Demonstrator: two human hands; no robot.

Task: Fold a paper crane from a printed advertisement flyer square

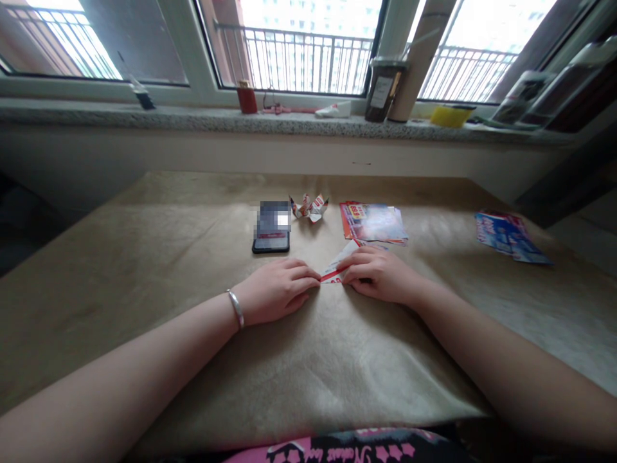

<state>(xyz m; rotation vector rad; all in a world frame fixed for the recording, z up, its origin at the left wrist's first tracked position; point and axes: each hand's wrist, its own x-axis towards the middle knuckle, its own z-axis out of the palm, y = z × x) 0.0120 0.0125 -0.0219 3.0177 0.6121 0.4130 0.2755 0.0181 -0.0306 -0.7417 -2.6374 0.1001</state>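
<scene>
A small folded piece of printed paper (337, 263), white with a red edge, lies on the tan table cover (193, 257) in front of me. My left hand (274, 289), with a silver bracelet at the wrist, pinches the paper's left corner with curled fingers. My right hand (378, 273) lies over its right side, fingers pressed down on it. Most of the paper is hidden under my right hand.
A black phone (271, 227) lies just beyond my left hand. A finished folded paper figure (309, 207) and a stack of printed leaflets (372, 223) lie behind it. More leaflets (508, 236) lie far right. The windowsill holds a red cup (247, 98), a jar (382, 90) and a yellow object (450, 114).
</scene>
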